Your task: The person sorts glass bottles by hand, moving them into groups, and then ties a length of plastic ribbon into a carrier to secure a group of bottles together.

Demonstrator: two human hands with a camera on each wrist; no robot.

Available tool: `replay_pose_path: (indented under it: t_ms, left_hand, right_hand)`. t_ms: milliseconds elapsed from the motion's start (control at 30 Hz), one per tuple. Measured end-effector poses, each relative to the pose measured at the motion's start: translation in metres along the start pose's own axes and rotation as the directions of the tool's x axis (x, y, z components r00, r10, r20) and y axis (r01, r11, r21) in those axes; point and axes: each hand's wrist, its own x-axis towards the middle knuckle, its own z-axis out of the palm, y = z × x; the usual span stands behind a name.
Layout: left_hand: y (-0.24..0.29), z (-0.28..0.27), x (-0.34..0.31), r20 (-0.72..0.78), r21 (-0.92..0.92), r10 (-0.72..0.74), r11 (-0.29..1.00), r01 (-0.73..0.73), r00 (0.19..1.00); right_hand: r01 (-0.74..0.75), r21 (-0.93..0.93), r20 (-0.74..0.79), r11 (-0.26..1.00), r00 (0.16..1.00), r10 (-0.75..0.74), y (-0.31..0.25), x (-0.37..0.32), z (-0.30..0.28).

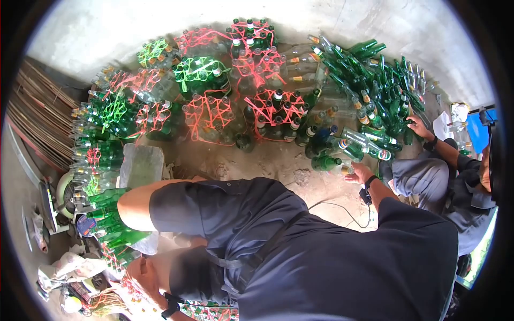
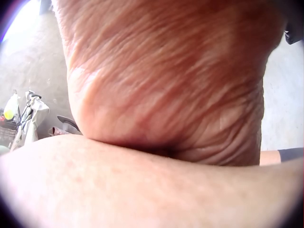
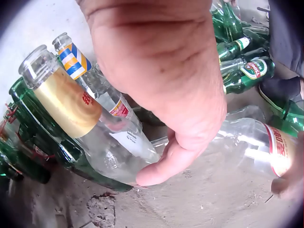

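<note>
My right hand (image 1: 360, 174) is low among loose bottles at the right of the floor. In the right wrist view, the hand (image 3: 166, 95) has its thumb near the base of a clear bottle with a gold neck label (image 3: 71, 104), while its fingers (image 3: 287, 185) curl against a clear bottle with a red-lettered label (image 3: 247, 147) lying on its side. The palm hides part of that grip. Resting on the bare knee is my left hand (image 1: 143, 275), holding nothing visible; the left wrist view shows its underside (image 2: 166, 85) against skin, with the fingers hidden.
Bottle bundles tied with red (image 1: 209, 115) and green string (image 1: 198, 72) stand along the wall. Green bottles (image 1: 375, 80) lie piled at the right, where another person's hand (image 1: 419, 128) touches one. A cable (image 1: 342, 207) crosses the floor.
</note>
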Motion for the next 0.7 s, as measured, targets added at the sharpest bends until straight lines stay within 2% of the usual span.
replay_pose_path:
  t_ms: [33,133,167,267,300,333,400,433,467,500,533,600,633,700]
  left_hand:
    - [-0.001,0.0,0.0,-0.001,-0.003,-0.001,1.0,0.001,1.0]
    - [-0.003,-0.001,0.0,0.008,0.012,0.055,0.998,-0.056,0.998]
    - [-0.001,-0.001,-0.001,-0.005,-0.009,0.048,0.999,-0.048,0.999]
    - [0.002,-0.002,-0.001,0.001,-0.034,0.034,0.999,-0.034,0.999]
    - [0.003,-0.002,-0.001,0.02,-0.037,0.031,0.999,-0.03,0.999]
    - [0.005,-0.002,0.0,0.022,-0.038,0.03,0.999,-0.03,0.999]
    - [0.008,-0.003,0.001,-0.086,-0.016,0.127,0.992,-0.129,0.988]
    - [0.003,-0.001,0.001,-0.088,-0.017,0.125,0.992,-0.127,0.988]
    - [-0.005,0.003,0.001,-0.07,-0.011,0.119,0.993,-0.12,0.99]
    - [-0.012,0.006,0.0,-0.055,-0.002,0.107,0.994,-0.107,0.993]
    - [-0.014,0.01,-0.001,-0.064,0.007,0.091,0.996,-0.091,0.994]
    - [0.001,0.0,0.005,-0.013,-0.018,0.093,0.995,-0.094,0.996]
    - [0.022,-0.006,0.0,-0.074,-0.019,0.11,0.994,-0.112,0.991]
    - [0.021,0.0,-0.003,-0.219,-0.107,0.136,0.981,-0.162,0.966]
  right_hand:
    - [0.055,-0.079,-0.06,0.995,0.996,-0.06,0.004,0.005,-0.005]
    - [0.039,-0.182,-0.098,0.983,0.994,-0.057,0.013,0.002,-0.01]
    - [0.04,-0.184,-0.098,0.982,0.993,-0.059,0.016,-0.001,-0.011]
    - [0.131,-0.347,-0.045,0.928,0.987,-0.156,0.022,-0.019,-0.015]
    - [0.053,-0.439,-0.028,0.897,0.997,-0.073,0.018,-0.025,-0.013]
    - [0.052,-0.44,-0.029,0.896,0.997,-0.072,0.017,-0.035,-0.01]
    - [0.006,-0.645,0.001,0.764,1.0,-0.007,0.018,-0.056,-0.002]
    - [0.039,-0.757,0.072,0.652,0.997,0.024,0.02,-0.058,-0.004]
    - [0.042,-0.759,0.075,0.649,0.997,0.023,0.021,-0.063,-0.003]
    - [0.146,-0.82,0.25,0.554,0.961,0.117,0.018,-0.07,0.001]
    - [0.27,-0.849,0.405,0.455,0.885,0.231,0.013,-0.079,0.008]
    - [0.335,-0.836,0.479,0.434,0.831,0.281,-0.004,-0.133,0.057]
    - [0.382,-0.897,0.437,0.224,0.847,0.302,-0.015,-0.155,0.095]
    - [0.446,-0.888,0.459,0.114,0.842,0.282,-0.03,-0.173,0.144]
